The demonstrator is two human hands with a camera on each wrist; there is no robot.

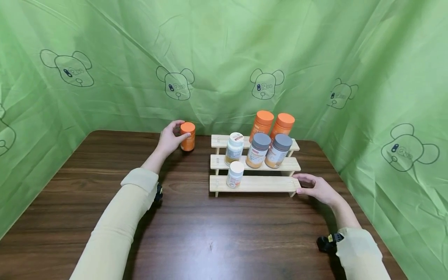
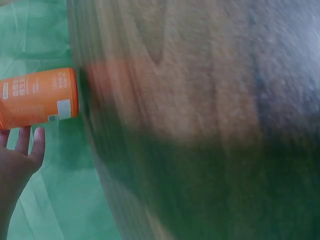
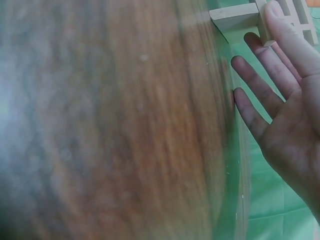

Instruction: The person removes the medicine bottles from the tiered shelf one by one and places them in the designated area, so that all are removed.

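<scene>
Fingers of the left hand curled round a small orange bottle that stood upright on the dark wooden surface, just left of the far end of a three-tier wooden rack. The thumb lay across the bottle's front and the other fingers wrapped behind its orange cap. In the left wrist view the same bottle showed its white label print, with the hand's fingers beside it; most of that view was blurred wood grain.

The right hand rested on the surface at the near right corner of the rack, fingers straight and relaxed, their tips touching the end of the lowest step. It held nothing. The right wrist view showed the flat palm with one finger laid against the pale wooden end of the rack.

On the rack, a small white-capped bottle stood on the lowest step towards its left. The middle step carried a taller white-capped bottle and, to its right, two grey-capped bottles touching one another. Two tall orange bottles stood side by side on the top step behind them. Green cloth printed with outlined bear heads hung round the far and side edges of the surface.
</scene>
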